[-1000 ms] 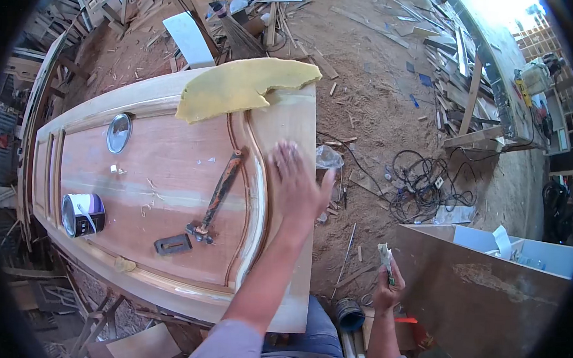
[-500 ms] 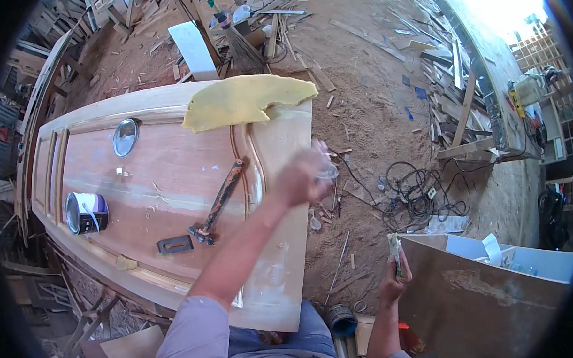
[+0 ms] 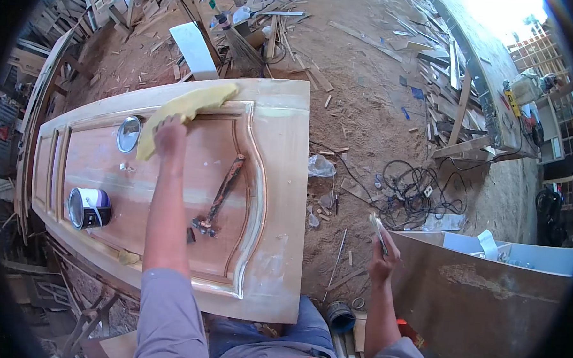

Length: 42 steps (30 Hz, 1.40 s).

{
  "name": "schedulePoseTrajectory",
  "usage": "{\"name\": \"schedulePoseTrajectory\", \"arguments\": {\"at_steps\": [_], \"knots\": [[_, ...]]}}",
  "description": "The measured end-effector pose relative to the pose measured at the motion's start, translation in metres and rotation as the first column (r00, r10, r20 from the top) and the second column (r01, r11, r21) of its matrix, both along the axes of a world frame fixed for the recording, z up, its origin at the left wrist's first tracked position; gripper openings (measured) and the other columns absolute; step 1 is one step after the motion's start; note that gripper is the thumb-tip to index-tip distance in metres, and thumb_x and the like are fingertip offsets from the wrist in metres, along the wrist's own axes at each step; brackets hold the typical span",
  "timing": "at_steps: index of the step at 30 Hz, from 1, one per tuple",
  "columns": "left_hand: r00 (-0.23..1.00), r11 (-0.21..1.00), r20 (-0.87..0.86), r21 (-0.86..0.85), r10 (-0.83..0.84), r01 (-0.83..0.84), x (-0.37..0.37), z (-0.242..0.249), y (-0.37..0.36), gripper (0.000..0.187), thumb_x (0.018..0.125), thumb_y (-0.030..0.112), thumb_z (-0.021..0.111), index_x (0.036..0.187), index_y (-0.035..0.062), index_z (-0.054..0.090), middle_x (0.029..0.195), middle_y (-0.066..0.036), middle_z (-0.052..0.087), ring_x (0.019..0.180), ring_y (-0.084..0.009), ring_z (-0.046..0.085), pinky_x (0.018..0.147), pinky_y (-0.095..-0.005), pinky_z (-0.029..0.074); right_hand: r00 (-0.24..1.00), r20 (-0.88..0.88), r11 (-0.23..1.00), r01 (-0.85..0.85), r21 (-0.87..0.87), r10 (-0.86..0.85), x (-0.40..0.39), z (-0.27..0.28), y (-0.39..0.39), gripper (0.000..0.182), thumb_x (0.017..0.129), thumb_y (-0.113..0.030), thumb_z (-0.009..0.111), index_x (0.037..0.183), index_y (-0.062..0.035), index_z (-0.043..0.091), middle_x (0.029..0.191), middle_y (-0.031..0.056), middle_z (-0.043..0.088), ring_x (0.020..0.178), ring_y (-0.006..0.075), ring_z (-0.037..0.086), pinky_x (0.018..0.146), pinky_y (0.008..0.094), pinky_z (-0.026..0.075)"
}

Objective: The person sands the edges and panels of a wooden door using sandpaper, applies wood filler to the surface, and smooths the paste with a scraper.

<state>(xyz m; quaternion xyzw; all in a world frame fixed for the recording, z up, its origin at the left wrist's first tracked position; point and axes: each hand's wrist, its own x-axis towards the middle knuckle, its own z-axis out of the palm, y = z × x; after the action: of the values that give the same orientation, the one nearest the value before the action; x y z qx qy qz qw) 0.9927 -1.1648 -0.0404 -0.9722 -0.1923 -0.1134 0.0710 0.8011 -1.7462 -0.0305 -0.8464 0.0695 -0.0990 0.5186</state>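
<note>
My left hand (image 3: 170, 137) reaches over a carved wooden door panel (image 3: 287, 153), its fingers gripping the lower side of a torn yellow foam sheet (image 3: 203, 103). The foam lies across the far moulding, close to a round metal lid (image 3: 129, 134). Below that hand, a hammer (image 3: 225, 192) rests on the panel. My forearm partly covers a small dark plate (image 3: 190, 235) beside the hammer. My right hand (image 3: 383, 260), off the panel to the right, is closed around a slim flat tool with a pale tip (image 3: 379, 229).
A paint can (image 3: 89, 207) stands on the panel at left. Beyond the right edge, a clear plastic bag (image 3: 321, 166) and a tangle of black cables (image 3: 407, 191) lie on the dirt. A brown wooden box (image 3: 467, 295) is at right. Wood scraps (image 3: 460, 90) litter the ground.
My left hand has moved left from the panel's right edge and taken hold of the foam, which has shifted left. The right hand's tool has tilted and moved slightly left.
</note>
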Motion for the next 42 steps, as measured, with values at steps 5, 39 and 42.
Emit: {"name": "schedulePoseTrajectory", "arguments": {"at_steps": [5, 39, 42], "knots": [[0.948, 0.969, 0.200, 0.035, -0.248, 0.246, -0.074, -0.011, 0.005, 0.049, 0.092, 0.017, 0.064, 0.140, 0.0046, 0.061, 0.144, -0.020, 0.060, 0.137, -0.0368, 0.055, 0.117, -0.0475, 0.042, 0.977, 0.072, 0.976, -0.196, -0.091, 0.202, 0.059, -0.012, 0.045, 0.029, 0.099, -0.002, 0.068, 0.127, 0.0047, 0.071, 0.122, 0.0166, 0.076, 0.114, 0.0219, 0.071, 0.102, 0.0333, 0.052], [0.843, 0.830, 0.343, -0.235, -0.415, 0.505, -0.100, -0.066, 0.001, 0.038, 0.093, 0.022, 0.064, 0.124, 0.0004, 0.066, 0.119, -0.020, 0.069, 0.113, -0.0393, 0.064, 0.105, -0.0500, 0.046, 0.986, -0.054, 0.937, -0.135, 0.322, 0.160, 0.048, -0.004, 0.080, 0.036, 0.098, 0.000, 0.070, 0.134, 0.0043, 0.069, 0.125, 0.0118, 0.074, 0.114, 0.0167, 0.068, 0.102, 0.0298, 0.050], [0.908, 0.861, 0.309, -0.334, -0.283, 0.382, -0.105, -0.057, -0.023, 0.035, 0.094, 0.022, 0.063, 0.122, 0.0009, 0.066, 0.115, -0.020, 0.069, 0.112, -0.0393, 0.063, 0.104, -0.0507, 0.047, 0.987, -0.123, 0.955, -0.065, 0.290, 0.105, 0.017, 0.027, 0.064, 0.037, 0.097, 0.000, 0.071, 0.134, 0.0048, 0.069, 0.124, 0.0112, 0.074, 0.113, 0.0160, 0.068, 0.101, 0.0291, 0.050]]}}
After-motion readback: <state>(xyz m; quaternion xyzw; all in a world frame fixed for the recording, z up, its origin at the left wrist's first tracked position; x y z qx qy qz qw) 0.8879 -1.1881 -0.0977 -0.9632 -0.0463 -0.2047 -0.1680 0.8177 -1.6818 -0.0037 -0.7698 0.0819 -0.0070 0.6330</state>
